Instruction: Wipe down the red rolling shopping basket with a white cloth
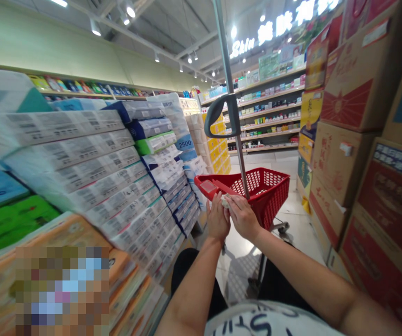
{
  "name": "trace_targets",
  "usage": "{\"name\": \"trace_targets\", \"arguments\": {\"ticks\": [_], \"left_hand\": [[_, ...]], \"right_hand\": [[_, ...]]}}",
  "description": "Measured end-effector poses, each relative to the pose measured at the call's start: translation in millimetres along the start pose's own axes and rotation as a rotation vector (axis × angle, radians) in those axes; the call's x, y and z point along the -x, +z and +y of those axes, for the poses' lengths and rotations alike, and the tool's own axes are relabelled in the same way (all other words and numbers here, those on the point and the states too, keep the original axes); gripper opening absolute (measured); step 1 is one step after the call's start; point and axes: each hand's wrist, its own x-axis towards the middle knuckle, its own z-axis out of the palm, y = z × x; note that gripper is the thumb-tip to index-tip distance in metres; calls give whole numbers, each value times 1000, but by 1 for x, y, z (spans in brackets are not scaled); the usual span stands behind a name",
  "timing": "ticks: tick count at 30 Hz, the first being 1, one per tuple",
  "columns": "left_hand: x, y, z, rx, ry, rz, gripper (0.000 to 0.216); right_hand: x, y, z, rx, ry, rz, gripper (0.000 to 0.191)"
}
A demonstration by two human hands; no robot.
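A small whitish, crumpled piece, like a tissue or cloth (225,201), shows between my two hands at the near edge of a red shopping cart (271,198). My left hand (218,220) has its fingers upright and close together at the left side of the piece. From the right, my right hand (242,212) curls its fingers over it. Both hands are by the cart's red handle (208,186); whether they touch it cannot be told. A grey pole (227,56) with a dark loop grip (236,116) rises from the cart.
Stacked packs of wrapped paper (117,172) line the left side, with orange packs (75,233) nearest me. Cardboard cartons (348,88) stand piled on the right. Shelves of small goods (267,112) close the far end of the tiled aisle (238,252).
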Motion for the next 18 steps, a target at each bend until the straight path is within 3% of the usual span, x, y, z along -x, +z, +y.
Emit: {"name": "trace_targets", "arguments": {"ticks": [6,13,18], "left_hand": [[0,0,-4,18,-7,-4,34],[-2,3,0,105,-89,20,36],[-5,7,8,236,-185,104,39]], "right_hand": [[27,3,11,26,-54,37,52],[-12,-2,14,-85,75,-81,37],[-16,2,12,162,118,-186,31]]}}
